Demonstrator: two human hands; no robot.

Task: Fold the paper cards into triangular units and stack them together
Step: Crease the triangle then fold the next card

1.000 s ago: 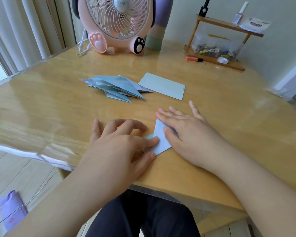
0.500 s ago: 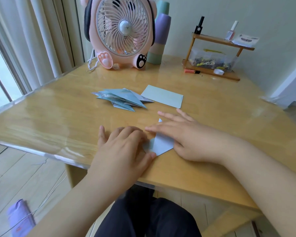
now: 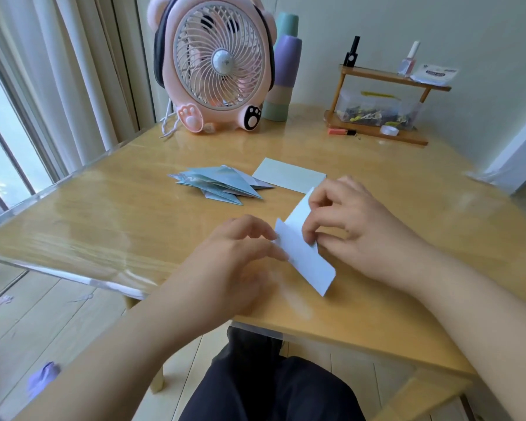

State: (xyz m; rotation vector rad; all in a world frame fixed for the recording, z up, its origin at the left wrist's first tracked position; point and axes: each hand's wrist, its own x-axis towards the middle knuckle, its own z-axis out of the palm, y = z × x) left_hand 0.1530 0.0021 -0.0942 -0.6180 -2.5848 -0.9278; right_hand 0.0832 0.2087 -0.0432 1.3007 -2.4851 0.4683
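Both hands are working a partly folded pale blue paper card point(image 3: 305, 249) above the near middle of the wooden surface point(image 3: 110, 226). The card is slanting from upper right to lower left, its lower end reaching down toward the surface near the front edge; whether that end is touching the wood cannot be told. The left hand point(image 3: 237, 265) is sitting at the card's left edge, its fingers point(image 3: 257, 227) curling loosely, and the fingertips are meeting the paper's edge; the contact is blurred, so a true pinch there cannot be confirmed. The right hand point(image 3: 356, 232) is pinching the card from the right side, thumb and curled fingers point(image 3: 319, 202) closing on the upper half of the paper.

Farther back on the surface, a pile of folded triangular units point(image 3: 217, 185) in patterned blue is lying left of centre, its points fanning out. Just beside it on the right, a flat unfolded card point(image 3: 290, 179) is lying with one corner touching or slipping under the pile.

At the far edge a pink desk fan point(image 3: 214, 68) with paw-shaped feet is standing upright, and a stack of pastel cups point(image 3: 281, 74) is rising just behind its right side. To the right, a small wooden shelf point(image 3: 386, 107) is carrying a clear box of small items, with two small bottles on its top board.
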